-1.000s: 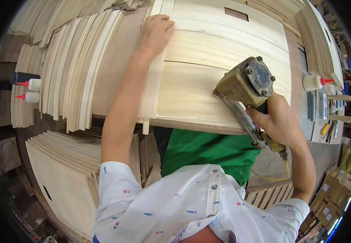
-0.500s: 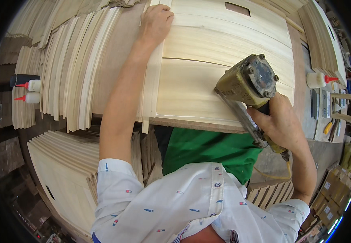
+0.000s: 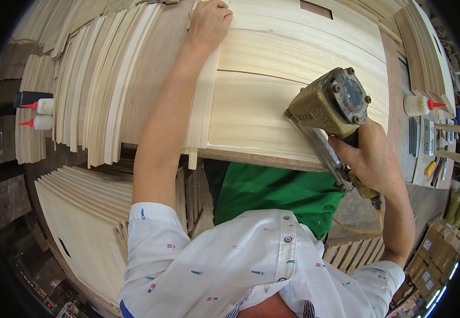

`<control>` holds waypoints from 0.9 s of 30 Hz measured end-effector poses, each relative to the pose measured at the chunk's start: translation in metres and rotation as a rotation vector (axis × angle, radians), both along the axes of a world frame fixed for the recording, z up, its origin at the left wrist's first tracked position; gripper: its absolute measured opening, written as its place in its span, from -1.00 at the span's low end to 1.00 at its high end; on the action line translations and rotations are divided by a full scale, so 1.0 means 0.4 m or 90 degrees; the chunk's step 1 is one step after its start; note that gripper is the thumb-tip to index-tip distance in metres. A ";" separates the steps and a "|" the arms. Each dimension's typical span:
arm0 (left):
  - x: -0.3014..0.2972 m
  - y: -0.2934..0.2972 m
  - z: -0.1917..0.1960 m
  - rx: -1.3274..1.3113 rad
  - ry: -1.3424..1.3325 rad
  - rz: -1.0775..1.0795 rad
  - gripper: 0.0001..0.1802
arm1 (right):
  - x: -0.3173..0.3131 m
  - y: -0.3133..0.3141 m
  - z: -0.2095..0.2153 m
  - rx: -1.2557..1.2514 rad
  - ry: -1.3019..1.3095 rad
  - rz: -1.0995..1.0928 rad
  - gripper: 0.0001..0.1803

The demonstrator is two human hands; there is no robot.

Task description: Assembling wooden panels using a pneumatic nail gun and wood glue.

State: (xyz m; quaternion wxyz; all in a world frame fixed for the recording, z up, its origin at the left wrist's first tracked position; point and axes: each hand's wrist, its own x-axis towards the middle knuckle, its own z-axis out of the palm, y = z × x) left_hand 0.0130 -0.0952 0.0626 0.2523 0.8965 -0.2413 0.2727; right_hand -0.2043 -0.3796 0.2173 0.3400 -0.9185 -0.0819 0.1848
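Observation:
My right hand [image 3: 372, 156] grips the handle of a worn yellow-green pneumatic nail gun [image 3: 331, 108], held over the near right part of a pale wooden panel [image 3: 272, 79] that lies on the workbench. My left hand [image 3: 208, 21] presses flat on the far left corner of that panel, on top of a narrow wooden strip [image 3: 203, 100] that runs along the panel's left edge. The gun's long magazine slants down toward the bench edge, and a yellowish hose [image 3: 365, 228] trails from its handle.
Rows of thin wooden slats [image 3: 92, 90] stand left of the panel. Two white glue bottles with red tips [image 3: 39, 114] lie at far left, another glue bottle [image 3: 421, 105] at right. Stacked panels [image 3: 81, 212] sit below left; cardboard boxes [image 3: 434, 254] at lower right.
The view has shifted slightly. My right hand has moved the nail gun a little along the panel. My left hand stays pressed on the far corner.

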 end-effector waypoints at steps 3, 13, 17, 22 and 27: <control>-0.003 -0.007 0.001 -0.033 -0.080 -0.003 -0.87 | 0.002 0.006 0.009 -0.025 0.027 -0.005 -0.65; 0.010 -0.003 -0.012 -0.013 -0.072 0.004 -0.88 | 0.002 0.009 0.012 -0.032 0.036 -0.019 -0.66; 0.016 0.002 -0.019 0.004 -0.076 0.009 -0.88 | 0.001 0.008 0.010 -0.027 0.034 -0.017 -0.67; 0.014 -0.004 -0.018 -0.005 -0.062 0.006 -0.88 | 0.004 0.004 0.006 -0.027 0.033 -0.016 -0.67; 0.027 0.016 -0.014 0.042 0.034 0.006 -0.79 | 0.008 0.010 0.024 -0.034 0.063 -0.026 -0.66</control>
